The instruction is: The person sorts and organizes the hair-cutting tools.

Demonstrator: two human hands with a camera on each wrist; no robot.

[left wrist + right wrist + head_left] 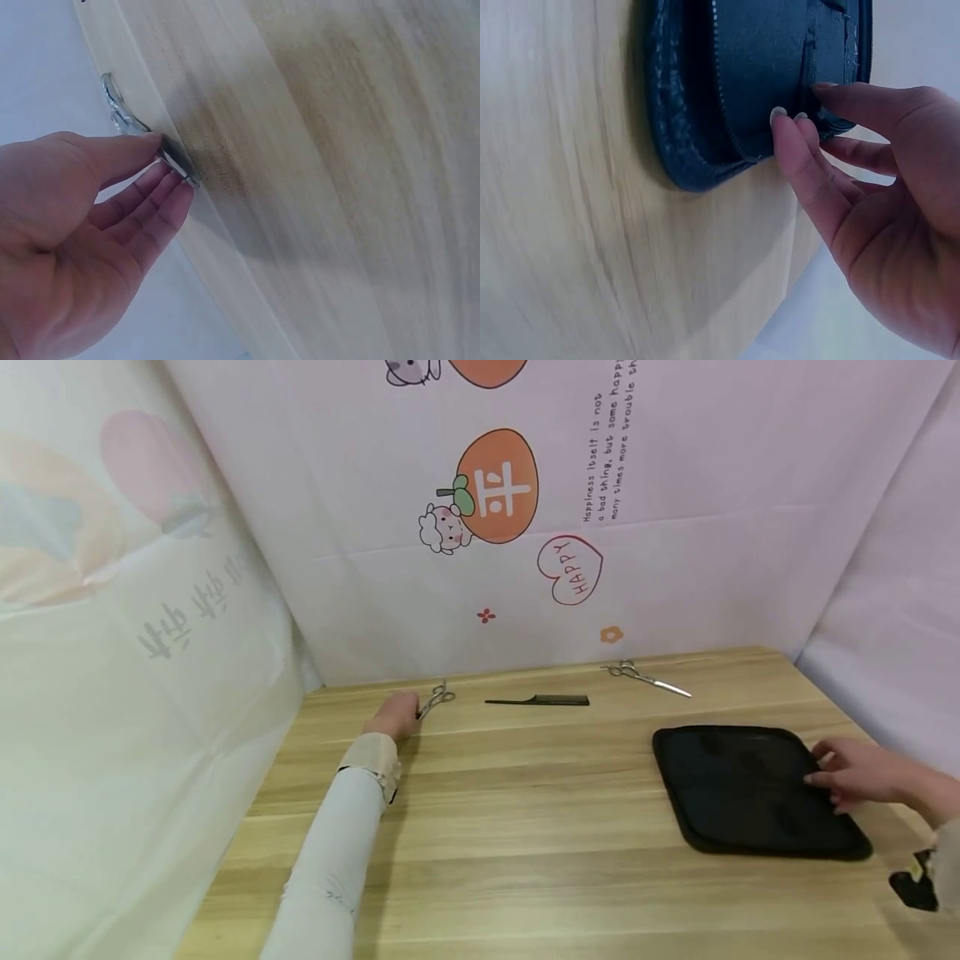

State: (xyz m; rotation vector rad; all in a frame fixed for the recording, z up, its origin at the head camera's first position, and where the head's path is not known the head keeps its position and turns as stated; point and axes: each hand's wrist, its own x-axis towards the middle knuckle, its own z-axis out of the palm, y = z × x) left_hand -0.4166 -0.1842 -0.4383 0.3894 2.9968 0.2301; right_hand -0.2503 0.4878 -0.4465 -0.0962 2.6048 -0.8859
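Note:
At the back left of the table, my left hand pinches the blade end of a pair of silver scissors, its finger loops pointing away. In the left wrist view, the thumb and fingertips meet on the scissors. On the right, a black zip case lies flat. My right hand grips its right edge; in the right wrist view, thumb and fingers close on the case, beside a zipper line. The undersides of the fingers there are partly hidden.
A black tail comb lies along the back of the wooden table. To its right rests a second pair of silver scissors. Printed white cloth hangs behind and along both sides.

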